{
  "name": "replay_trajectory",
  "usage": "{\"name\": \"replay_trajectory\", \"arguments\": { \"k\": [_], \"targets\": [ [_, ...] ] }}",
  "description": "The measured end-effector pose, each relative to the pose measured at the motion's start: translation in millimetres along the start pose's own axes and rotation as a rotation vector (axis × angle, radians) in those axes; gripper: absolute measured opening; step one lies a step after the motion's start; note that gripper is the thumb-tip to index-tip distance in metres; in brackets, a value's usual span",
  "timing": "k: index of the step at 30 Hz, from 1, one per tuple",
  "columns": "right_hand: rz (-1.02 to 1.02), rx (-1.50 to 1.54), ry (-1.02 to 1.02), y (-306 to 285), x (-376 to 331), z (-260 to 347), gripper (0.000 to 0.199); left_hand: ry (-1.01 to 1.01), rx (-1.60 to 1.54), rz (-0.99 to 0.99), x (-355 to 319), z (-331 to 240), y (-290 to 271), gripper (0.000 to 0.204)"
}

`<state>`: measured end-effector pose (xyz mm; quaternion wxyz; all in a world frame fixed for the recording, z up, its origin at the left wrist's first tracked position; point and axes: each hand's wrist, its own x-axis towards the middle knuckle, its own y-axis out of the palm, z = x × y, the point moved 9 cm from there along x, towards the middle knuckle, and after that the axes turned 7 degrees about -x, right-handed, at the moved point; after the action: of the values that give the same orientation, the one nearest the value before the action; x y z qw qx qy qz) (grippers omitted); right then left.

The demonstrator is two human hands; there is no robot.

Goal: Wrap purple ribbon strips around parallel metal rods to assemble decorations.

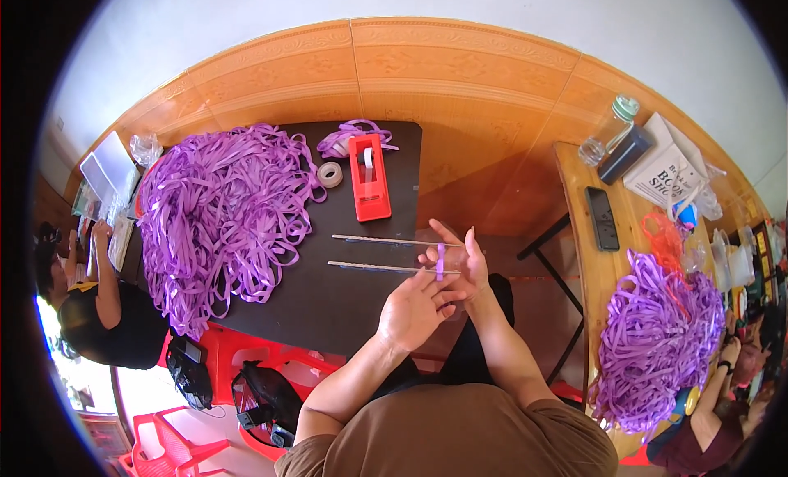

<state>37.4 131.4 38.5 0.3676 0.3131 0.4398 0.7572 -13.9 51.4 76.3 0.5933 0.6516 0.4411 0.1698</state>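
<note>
Two thin rods (pixel 386 240) reach from the dark table toward me, side by side. A narrow purple ribbon band (pixel 440 262) spans them near their ends. My left hand (pixel 410 309) lies palm up just below the band, its fingers spread and the tips near the band's lower end. Beside and partly behind the band is my right hand (pixel 464 263), also palm up, thumb and index finger stretched apart. Whether any finger touches the ribbon is hard to tell. No loose ribbon tail shows between my hands.
On the dark table (pixel 328 305) are a big purple ribbon heap (pixel 226 214), a red tape dispenser (pixel 370 177) and a tape roll (pixel 330 175). The wooden table (pixel 579 177) at right holds a phone (pixel 602 218), a bottle and more ribbon (pixel 657 346). Other people sit left and right.
</note>
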Motion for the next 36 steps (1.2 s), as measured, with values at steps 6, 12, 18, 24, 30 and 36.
{"name": "replay_trajectory", "arguments": {
  "k": [6, 12, 18, 24, 30, 36],
  "targets": [
    [-0.142, -0.097, 0.019, -11, -15, 8, 0.064, -0.012, 0.0, 0.003, 0, 1, 2, 0.052],
    [-0.227, -0.243, -0.002, 6, -28, 23, 0.056, -0.024, -0.028, 0.0, -2, 0, 6, 0.04],
    [-0.356, -0.463, -0.108, -6, -38, 41, 0.05, -0.013, -0.019, 0.001, -2, 0, 8, 0.04],
    [-0.346, -0.527, -0.154, -21, -36, 41, 0.044, -0.002, 0.004, 0.006, 0, 0, 2, 0.048],
    [-0.353, -0.587, -0.121, -29, -25, 29, 0.045, -0.004, 0.003, 0.013, 0, 1, 2, 0.048],
    [-0.321, -0.515, -0.089, -24, -9, 10, 0.049, -0.015, -0.052, 0.007, -2, 0, 5, 0.039]
  ]
}}
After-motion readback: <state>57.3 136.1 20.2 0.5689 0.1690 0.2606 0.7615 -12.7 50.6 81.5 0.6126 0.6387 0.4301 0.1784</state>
